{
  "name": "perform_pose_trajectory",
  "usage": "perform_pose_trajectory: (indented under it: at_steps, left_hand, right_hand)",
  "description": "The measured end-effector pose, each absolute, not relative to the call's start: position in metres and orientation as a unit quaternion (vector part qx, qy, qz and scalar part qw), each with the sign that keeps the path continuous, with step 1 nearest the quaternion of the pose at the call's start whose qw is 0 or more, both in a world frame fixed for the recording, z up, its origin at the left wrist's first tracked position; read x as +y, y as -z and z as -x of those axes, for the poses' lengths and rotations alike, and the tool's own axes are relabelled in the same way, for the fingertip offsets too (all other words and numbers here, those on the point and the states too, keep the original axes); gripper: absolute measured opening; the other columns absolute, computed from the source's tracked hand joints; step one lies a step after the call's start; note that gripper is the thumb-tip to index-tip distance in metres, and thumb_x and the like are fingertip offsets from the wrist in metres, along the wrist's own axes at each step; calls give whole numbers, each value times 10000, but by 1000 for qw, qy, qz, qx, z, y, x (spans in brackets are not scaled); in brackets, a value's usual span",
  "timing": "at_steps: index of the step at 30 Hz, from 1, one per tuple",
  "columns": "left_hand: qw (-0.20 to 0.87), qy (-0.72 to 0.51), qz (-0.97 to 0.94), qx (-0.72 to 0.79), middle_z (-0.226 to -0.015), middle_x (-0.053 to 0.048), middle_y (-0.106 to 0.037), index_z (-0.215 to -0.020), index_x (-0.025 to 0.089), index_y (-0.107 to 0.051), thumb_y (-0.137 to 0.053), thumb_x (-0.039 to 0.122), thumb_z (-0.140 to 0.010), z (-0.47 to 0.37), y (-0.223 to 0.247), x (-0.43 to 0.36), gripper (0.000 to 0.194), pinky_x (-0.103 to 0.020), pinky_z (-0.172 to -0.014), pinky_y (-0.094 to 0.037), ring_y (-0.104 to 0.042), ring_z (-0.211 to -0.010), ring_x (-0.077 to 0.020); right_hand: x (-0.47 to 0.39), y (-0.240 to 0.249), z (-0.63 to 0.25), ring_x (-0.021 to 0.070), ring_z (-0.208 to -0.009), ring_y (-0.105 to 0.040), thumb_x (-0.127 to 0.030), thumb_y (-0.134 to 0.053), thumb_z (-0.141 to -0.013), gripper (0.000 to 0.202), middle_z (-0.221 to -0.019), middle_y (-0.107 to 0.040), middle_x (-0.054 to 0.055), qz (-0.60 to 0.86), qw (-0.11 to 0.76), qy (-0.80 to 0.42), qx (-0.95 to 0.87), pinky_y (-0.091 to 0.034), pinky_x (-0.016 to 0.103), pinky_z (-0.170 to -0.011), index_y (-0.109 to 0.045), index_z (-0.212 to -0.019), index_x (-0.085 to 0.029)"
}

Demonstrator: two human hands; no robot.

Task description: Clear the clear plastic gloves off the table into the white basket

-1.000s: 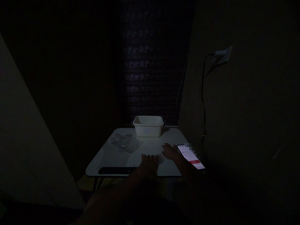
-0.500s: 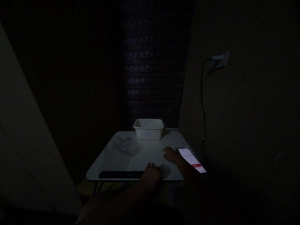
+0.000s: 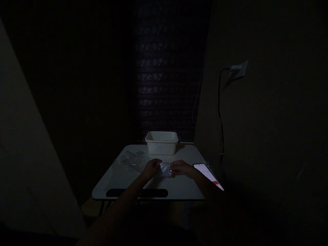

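Between my hands, above the white folding table [image 3: 123, 186], is a small clear plastic bag [image 3: 165, 169], shiny and a little crumpled. My left hand [image 3: 152, 167] grips its left edge, fingers closed. On the opposite side my right hand [image 3: 179, 167] pinches the right edge. Whether anything is inside the bag is too dark to make out. More clear plastic bags [image 3: 134, 160] lie flat and overlapping on the table's left part, beyond my left forearm.
A white plastic bin [image 3: 162, 147] with side handles stands at the table's back edge. A phone [image 3: 207, 175] with a lit timer lies at the right edge, by my right forearm. A dark slot [image 3: 153, 193] runs along the front. A cable [image 3: 219, 102] hangs from a wall socket.
My left hand has moved up and left from the table's front, and the plastic bag that lay there is now held between both hands. The right hand has closed on its edge.
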State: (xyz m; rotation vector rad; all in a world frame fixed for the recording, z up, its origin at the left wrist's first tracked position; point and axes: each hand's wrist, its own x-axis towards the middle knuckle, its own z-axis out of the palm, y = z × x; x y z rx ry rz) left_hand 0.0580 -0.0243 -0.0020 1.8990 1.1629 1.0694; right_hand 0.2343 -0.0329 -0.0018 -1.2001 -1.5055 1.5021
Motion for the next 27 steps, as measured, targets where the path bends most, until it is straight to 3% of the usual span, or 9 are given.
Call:
perform_pose_trajectory:
  at_steps: [6, 15, 20, 24, 27]
  left_hand:
    - [398, -424, -701, 412, -571, 24, -495, -832, 104, -484, -385, 24, -574, -60, 6, -28, 288, -174, -476, -351, -447, -503, -64]
    - [322, -415, -733, 432, -555, 36, -478, -894, 126, -463, -375, 37, -582, -61, 10, -20, 336, -169, -447, -355, -442, -466, -56]
    - [148, -346, -803, 462, -815, -66, -540, -906, 119, -465, -390, 93, -619, -33, -1, 6, 298, -248, -620, -402, -507, -697, -125]
    - [-24, -274, -846, 456, -1010, -97, -471, -991, 123, -427, -396, 139, -655, -17, -26, 35, 338, -291, -791, -319, -417, -929, -166]
    - [-100, -217, -848, 473, -1096, -111, -407, -1050, 118, -381, -418, 151, -658, -20, -41, 57, 395, -310, -812, -290, -354, -999, -188]
  right_hand:
    - [-34, -6, -217, 70, -493, -463, -276, -604, -485, 241, -550, -515, -29, 481, 343, -534, -605, -341, 197, -473, -557, -678, -140]
    - [-27, -5, -213, 55, -425, -409, -120, -531, -487, 12, -425, -463, -53, 519, 363, -437, -638, -313, 188, -447, -538, -496, -125]
    - [-9, -12, -235, 79, -460, -433, -95, -484, -491, 65, -440, -484, -35, 556, 360, -334, -670, -317, 193, -448, -529, -463, -131]
    - [8, -28, -256, 85, -458, -432, -125, -490, -495, 51, -441, -478, -32, 551, 355, -298, -694, -314, 197, -445, -518, -455, -137]
    - [22, -40, -267, 96, -478, -447, -164, -494, -511, 54, -479, -502, -20, 537, 365, -289, -703, -316, 202, -445, -542, -505, -140]
